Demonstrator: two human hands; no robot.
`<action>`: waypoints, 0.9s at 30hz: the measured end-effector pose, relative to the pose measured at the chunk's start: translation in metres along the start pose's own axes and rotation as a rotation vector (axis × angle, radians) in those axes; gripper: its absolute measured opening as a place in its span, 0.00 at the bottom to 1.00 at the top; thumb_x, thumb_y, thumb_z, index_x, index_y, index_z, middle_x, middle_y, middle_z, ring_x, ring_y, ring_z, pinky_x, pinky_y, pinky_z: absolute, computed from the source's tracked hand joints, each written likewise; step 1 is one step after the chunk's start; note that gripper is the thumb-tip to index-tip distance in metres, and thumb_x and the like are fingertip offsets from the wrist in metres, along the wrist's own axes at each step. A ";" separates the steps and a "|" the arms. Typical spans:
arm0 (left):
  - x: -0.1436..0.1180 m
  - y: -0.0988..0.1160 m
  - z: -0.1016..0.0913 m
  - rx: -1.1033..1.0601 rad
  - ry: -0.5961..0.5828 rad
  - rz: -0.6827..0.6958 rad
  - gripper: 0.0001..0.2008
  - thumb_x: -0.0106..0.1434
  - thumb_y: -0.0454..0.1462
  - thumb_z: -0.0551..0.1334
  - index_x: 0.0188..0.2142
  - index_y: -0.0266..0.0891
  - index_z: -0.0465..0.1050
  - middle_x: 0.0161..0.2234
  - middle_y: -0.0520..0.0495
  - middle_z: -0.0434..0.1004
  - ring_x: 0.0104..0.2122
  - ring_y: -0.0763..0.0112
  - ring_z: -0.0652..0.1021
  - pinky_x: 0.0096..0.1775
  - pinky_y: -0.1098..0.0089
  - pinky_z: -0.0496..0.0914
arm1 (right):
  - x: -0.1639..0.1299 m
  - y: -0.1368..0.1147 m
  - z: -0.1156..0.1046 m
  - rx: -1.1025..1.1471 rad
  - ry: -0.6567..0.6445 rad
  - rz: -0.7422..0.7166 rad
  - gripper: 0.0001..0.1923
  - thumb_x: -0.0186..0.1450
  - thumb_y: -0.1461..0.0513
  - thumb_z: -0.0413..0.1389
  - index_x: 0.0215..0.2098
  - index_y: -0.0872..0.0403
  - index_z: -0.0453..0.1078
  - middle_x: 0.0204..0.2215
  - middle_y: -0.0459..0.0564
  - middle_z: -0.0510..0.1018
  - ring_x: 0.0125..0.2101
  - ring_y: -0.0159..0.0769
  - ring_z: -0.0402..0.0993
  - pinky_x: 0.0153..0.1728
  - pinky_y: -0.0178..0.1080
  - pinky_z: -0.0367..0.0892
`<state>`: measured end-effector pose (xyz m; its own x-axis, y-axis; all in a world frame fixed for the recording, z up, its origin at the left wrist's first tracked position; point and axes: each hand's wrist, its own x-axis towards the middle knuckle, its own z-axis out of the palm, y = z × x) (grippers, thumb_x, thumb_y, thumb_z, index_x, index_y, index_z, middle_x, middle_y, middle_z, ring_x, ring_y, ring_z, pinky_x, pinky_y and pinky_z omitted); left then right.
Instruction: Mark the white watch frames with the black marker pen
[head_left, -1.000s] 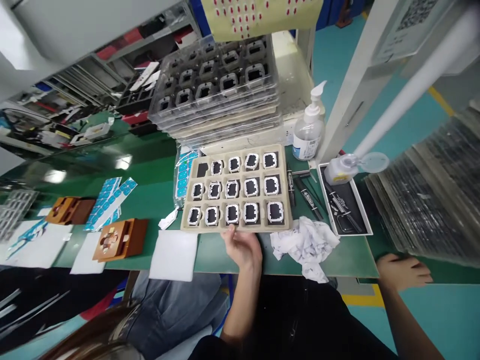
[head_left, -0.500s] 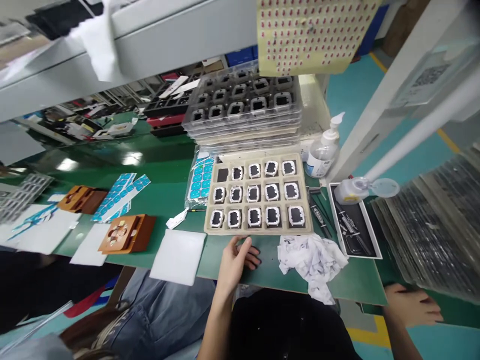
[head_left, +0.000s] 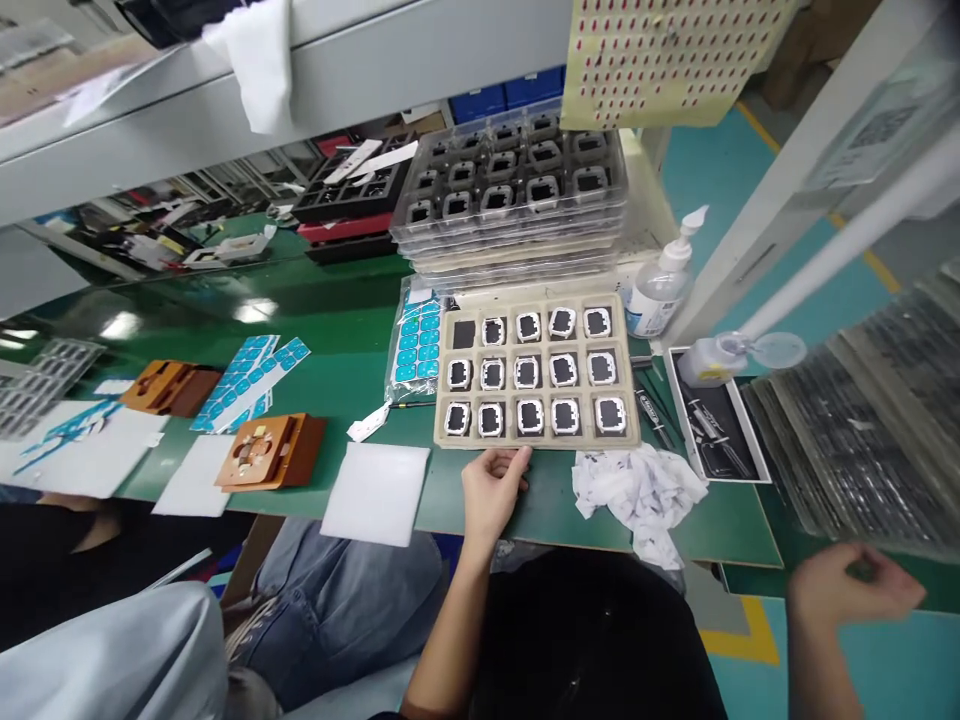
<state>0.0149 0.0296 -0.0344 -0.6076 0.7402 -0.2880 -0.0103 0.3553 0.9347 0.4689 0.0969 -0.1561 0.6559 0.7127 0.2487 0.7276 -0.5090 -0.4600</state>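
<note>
Green table (head_left: 330,390) fills the middle of the frame, running from the left edge to the lower right. At upper centre sits a stack of clear trays (head_left: 517,190) loaded with small framed parts, and along the right edge lies a heap of dark trays (head_left: 862,430).

Below the stack, in the centre, lies the beige tray (head_left: 536,375), flat on the table, three rows of five pockets; all hold a white-framed part except the upper-left pocket, which shows only black. Just left of it is a sheet of blue stickers (head_left: 416,345); at its right are a pump bottle (head_left: 660,285) and a black dish of tools (head_left: 716,415). A crumpled paper (head_left: 637,490) sits at the tray's lower right corner, a white pad (head_left: 375,492) to its lower left.

The left hand (head_left: 491,490) rests at the tray's near edge, fingers loosely curled, thumb touching the rim, gripping nothing that I can see. The right hand (head_left: 851,585), lower right, hangs off the table edge half-curled; whether it holds anything I cannot tell.

My worry: a nudge on that rim could slide the tray into the bottle or jolt the loose parts out of their pockets.
</note>
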 end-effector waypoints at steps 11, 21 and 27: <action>-0.007 -0.009 -0.003 0.025 -0.006 0.153 0.29 0.64 0.64 0.82 0.33 0.42 0.83 0.29 0.46 0.86 0.26 0.65 0.82 0.32 0.67 0.78 | -0.019 -0.188 -0.075 0.475 -0.247 -0.633 0.23 0.84 0.44 0.55 0.56 0.48 0.85 0.40 0.57 0.92 0.38 0.53 0.92 0.48 0.52 0.86; -0.023 -0.022 -0.019 -0.063 0.189 0.258 0.27 0.71 0.65 0.76 0.37 0.44 0.84 0.28 0.47 0.86 0.24 0.62 0.83 0.32 0.63 0.80 | 0.011 -0.333 -0.046 -0.071 -0.700 -0.951 0.19 0.85 0.60 0.52 0.69 0.54 0.75 0.58 0.68 0.89 0.52 0.63 0.89 0.55 0.52 0.78; -0.020 -0.017 -0.015 -0.065 0.152 0.297 0.28 0.66 0.66 0.79 0.35 0.45 0.86 0.27 0.47 0.87 0.25 0.60 0.86 0.32 0.63 0.84 | 0.009 -0.329 -0.057 -0.185 -0.724 -0.974 0.23 0.84 0.59 0.57 0.74 0.57 0.68 0.55 0.72 0.89 0.55 0.67 0.90 0.56 0.55 0.79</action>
<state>0.0157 0.0004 -0.0415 -0.7032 0.7104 0.0284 0.1371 0.0963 0.9859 0.2468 0.2429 0.0462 -0.3978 0.9072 -0.1370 0.9076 0.3672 -0.2036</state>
